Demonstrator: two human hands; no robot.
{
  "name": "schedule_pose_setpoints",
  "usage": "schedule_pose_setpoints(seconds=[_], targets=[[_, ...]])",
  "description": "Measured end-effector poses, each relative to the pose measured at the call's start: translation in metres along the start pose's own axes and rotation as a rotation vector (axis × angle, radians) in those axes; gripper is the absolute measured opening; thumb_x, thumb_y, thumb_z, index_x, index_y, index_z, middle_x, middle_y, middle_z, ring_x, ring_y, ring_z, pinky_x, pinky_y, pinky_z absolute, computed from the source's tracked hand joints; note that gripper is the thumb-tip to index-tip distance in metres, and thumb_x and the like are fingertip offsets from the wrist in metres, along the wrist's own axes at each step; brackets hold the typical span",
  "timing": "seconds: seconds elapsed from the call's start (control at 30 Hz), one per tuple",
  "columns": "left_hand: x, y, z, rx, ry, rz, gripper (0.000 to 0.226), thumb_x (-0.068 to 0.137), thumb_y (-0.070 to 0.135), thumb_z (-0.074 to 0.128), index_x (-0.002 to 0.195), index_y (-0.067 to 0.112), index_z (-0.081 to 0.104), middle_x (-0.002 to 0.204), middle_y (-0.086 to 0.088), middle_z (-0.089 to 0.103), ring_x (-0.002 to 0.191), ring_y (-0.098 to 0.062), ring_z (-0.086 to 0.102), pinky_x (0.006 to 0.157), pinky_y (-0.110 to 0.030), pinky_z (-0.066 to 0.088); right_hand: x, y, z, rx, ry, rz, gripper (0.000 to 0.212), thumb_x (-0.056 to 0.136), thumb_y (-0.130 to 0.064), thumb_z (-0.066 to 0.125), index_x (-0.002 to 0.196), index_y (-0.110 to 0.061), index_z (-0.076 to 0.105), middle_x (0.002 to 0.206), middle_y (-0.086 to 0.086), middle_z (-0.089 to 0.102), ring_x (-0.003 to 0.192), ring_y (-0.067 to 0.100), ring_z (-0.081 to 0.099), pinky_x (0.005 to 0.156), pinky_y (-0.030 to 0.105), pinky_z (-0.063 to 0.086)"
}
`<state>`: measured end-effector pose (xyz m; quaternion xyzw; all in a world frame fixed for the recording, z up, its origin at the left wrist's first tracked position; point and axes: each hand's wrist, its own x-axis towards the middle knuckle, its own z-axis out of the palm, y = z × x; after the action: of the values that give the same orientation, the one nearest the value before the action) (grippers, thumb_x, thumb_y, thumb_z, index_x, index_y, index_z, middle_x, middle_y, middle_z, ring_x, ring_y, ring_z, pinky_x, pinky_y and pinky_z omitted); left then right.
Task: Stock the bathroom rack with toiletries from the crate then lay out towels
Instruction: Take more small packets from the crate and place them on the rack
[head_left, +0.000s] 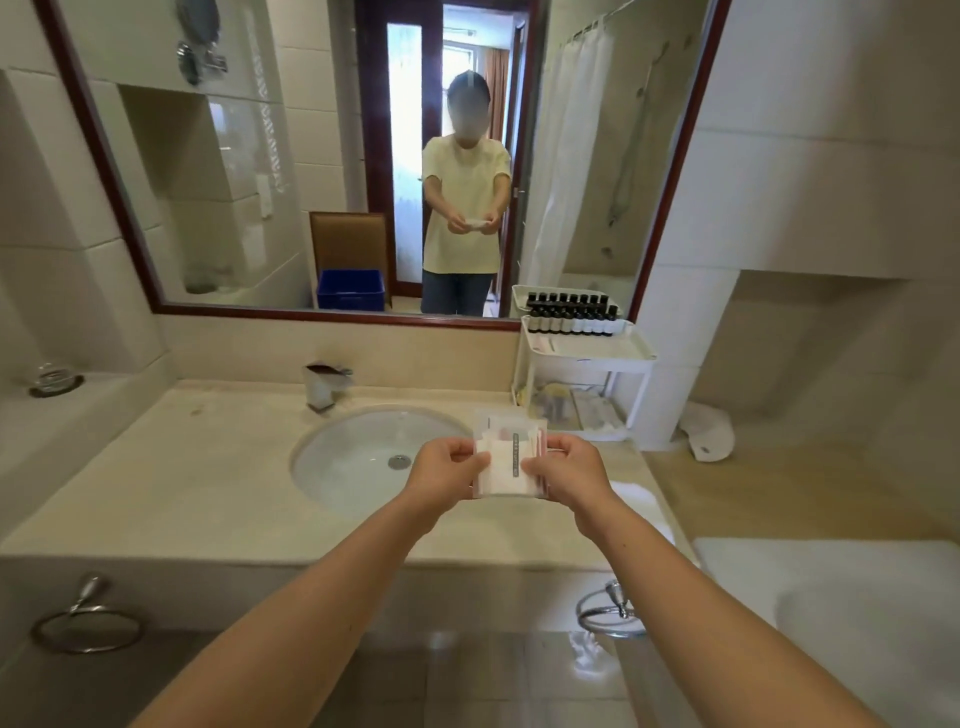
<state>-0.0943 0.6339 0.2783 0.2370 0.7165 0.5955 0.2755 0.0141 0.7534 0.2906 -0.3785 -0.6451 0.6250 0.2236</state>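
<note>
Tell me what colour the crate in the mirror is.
Blue. The crate shows only in the head view, as a reflection.

Nothing came out legible. The stack of packets (506, 470) I held bore a grey strip of small print on top (running lengthwise), too blurred to read. Bottles (571, 318) on the rack (641, 358) were too small to read.

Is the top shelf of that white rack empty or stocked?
Stocked: small bottles stand upright in rows along the back of the rack's top tray.
</note>
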Motion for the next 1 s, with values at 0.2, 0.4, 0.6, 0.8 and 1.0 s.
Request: schedule_pose_setpoints(seconds=[0.2, 0.4, 0.6, 0.8, 1.0], targets=[[0.062, 0.008, 0.039, 0.000, -0.022, -0.005, 0.011, 0.093, 0.009, 0.058, 0.088, 0.016, 0.065, 0.093, -0.007, 0.070, 0.083, -0.019, 0.067, 0.061, -0.025, 0.058, 0.056, -0.002, -0.029, 0.020, 0.067, 0.011, 0.025, 0.080, 0.005, 0.063, 0.090, -0.017, 0.061, 0.095, 0.008, 0.070, 0.089, 0.025, 0.068, 0.077, 0.041, 0.059], [0.149, 0.017, 0.069, 0.009, -0.083, 0.013, 0.010, 0.092, 0.008, 0.058, 0.088, 0.014, 0.066, 0.093, -0.010, 0.069, 0.083, -0.024, 0.064, 0.071, -0.034, 0.061, 0.131, -0.013, -0.047, 0.023, 0.139, 0.004, 0.028, 0.081, 0.004, 0.064, 0.102, -0.014, 0.060, 0.096, 0.006, 0.070, 0.089, 0.022, 0.068, 0.075, 0.036, 0.058], [0.244, 0.036, 0.087, 0.030, -0.129, 0.014, 0.014, 0.090, 0.008, 0.062, 0.102, 0.002, 0.065, 0.097, -0.016, 0.067, 0.080, -0.025, 0.064, 0.079, -0.045, 0.059, 0.218, -0.033, -0.055, 0.004, 0.205, -0.001, 0.033, 0.081, 0.004, 0.063, 0.111, -0.008, 0.061, 0.103, 0.010, 0.069, 0.094, 0.024, 0.067, 0.083, 0.040, 0.057], [0.318, 0.045, 0.101, 0.033, -0.174, 0.011, 0.013, 0.089, 0.007, 0.064, 0.102, 0.004, 0.065, 0.083, -0.009, 0.064, 0.071, -0.018, 0.063, 0.070, -0.033, 0.059, 0.289, -0.040, -0.063, -0.035, 0.259, 0.017, 0.034, 0.080, 0.000, 0.065, 0.112, -0.012, 0.060, 0.104, 0.006, 0.066, 0.096, 0.022, 0.065, 0.076, 0.034, 0.056], [0.376, 0.038, 0.123, 0.094, -0.119, 0.007, 0.030, 0.086, 0.008, 0.066, 0.114, 0.013, 0.058, 0.091, -0.014, 0.067, 0.080, -0.024, 0.068, 0.067, -0.033, 0.059, 0.356, -0.037, -0.078, -0.052, 0.254, 0.038, 0.035, 0.079, 0.001, 0.065, 0.111, -0.010, 0.060, 0.105, 0.009, 0.065, 0.097, 0.025, 0.065, 0.084, 0.041, 0.057]])
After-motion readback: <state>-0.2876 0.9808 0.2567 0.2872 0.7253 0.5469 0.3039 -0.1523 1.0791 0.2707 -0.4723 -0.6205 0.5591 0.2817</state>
